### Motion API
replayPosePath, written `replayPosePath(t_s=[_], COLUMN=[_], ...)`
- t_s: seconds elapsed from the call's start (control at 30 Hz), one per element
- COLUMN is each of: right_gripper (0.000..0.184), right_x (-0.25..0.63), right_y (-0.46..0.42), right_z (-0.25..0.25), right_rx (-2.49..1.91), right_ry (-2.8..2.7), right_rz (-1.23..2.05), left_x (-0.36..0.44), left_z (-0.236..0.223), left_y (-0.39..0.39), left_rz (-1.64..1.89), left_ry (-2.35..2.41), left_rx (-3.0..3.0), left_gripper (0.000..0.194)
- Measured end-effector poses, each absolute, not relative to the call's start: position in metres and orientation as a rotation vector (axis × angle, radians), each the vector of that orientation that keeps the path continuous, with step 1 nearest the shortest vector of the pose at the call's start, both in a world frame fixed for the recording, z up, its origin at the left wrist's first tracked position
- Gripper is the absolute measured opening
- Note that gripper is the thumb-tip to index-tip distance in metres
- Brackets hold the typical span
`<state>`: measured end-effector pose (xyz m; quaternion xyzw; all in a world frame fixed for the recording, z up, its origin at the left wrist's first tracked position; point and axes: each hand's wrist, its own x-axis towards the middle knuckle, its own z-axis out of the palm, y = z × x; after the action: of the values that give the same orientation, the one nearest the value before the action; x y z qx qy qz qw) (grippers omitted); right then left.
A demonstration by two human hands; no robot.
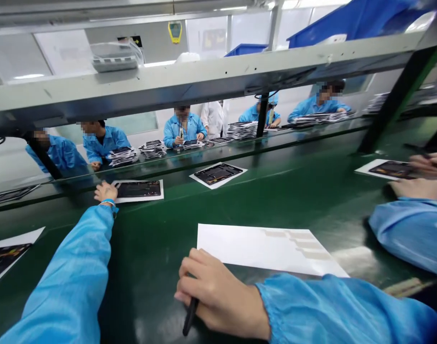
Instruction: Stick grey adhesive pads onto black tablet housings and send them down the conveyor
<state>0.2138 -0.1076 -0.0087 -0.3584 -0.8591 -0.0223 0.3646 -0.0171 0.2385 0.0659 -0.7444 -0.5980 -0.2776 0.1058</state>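
Note:
My left hand [106, 192] is stretched far out over the green surface, its fingers apart, at the left end of a dark, flat, tablet-like part [139, 188] lying on a white sheet [160, 191]. Whether the fingertips pinch the sheet's edge is hard to see. Close to me, my right hand [213, 289] is closed around a slim black pen-like tool [191, 316], tip pointing down. Just beyond that hand lies a bare white sheet [247, 241] with light grey marks at its right.
Another dark part [218, 174] on paper lies mid-belt [293, 191]; one more [10, 253] is at left. A co-worker's hands [422, 186] work over a part at right. A metal shelf [204, 81] crosses overhead. Co-workers sit opposite beside stacked parts [242, 130].

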Motion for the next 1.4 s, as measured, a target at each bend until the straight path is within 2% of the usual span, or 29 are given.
replayPosePath(t_s=[0.17,0.33,0.47,0.57,0.77,0.9,0.97,1.0,1.07,1.2,1.4], right_gripper=[0.029,0.035,0.028,0.027,0.02,0.022,0.015,0.017,0.033,0.064,0.061], right_x=[0.204,0.198,0.194,0.19,0.199,0.212,0.219,0.223,0.234,0.264,0.305], right_y=[-0.111,-0.107,-0.1,-0.095,-0.091,-0.09,-0.086,-0.084,-0.079,-0.065,-0.05], right_z=[-0.022,-0.035,-0.051,-0.062,-0.034,-0.005,0.005,0.009,0.018,0.035,0.049], right_rx=[-0.906,-0.958,-1.025,-1.166,-1.007,-0.992,-0.929,-0.91,-0.923,-0.934,-0.727], right_ry=[-2.359,-2.442,-2.443,-2.339,-2.338,-2.165,-2.014,-1.919,-1.706,-1.341,-0.909], right_rz=[-0.096,-0.122,-0.003,0.185,0.008,0.333,0.489,0.55,0.612,0.605,0.658], left_x=[0.068,0.183,0.239,0.255,0.228,0.182,0.152,0.136,0.102,0.04,-0.005], left_z=[0.039,0.002,-0.013,-0.017,-0.007,0.017,0.035,0.044,0.062,0.073,0.035], left_y=[0.245,0.256,0.273,0.284,0.275,0.238,0.209,0.192,0.152,0.054,-0.098], left_rz=[-0.507,-0.196,-0.209,-0.229,-0.243,-0.298,-0.328,-0.334,-0.325,-0.255,-0.422], left_ry=[-1.071,-0.304,-0.15,-0.15,-0.201,-0.357,-0.43,-0.453,-0.471,-0.395,-0.132], left_rx=[-2.493,-2.717,-2.682,-2.652,-2.608,-2.53,-2.478,-2.456,-2.429,-2.439,-2.555], left_gripper=[0.047,0.041,0.029,0.029,0.025,0.018,0.023,0.028,0.034,0.032,0.032])
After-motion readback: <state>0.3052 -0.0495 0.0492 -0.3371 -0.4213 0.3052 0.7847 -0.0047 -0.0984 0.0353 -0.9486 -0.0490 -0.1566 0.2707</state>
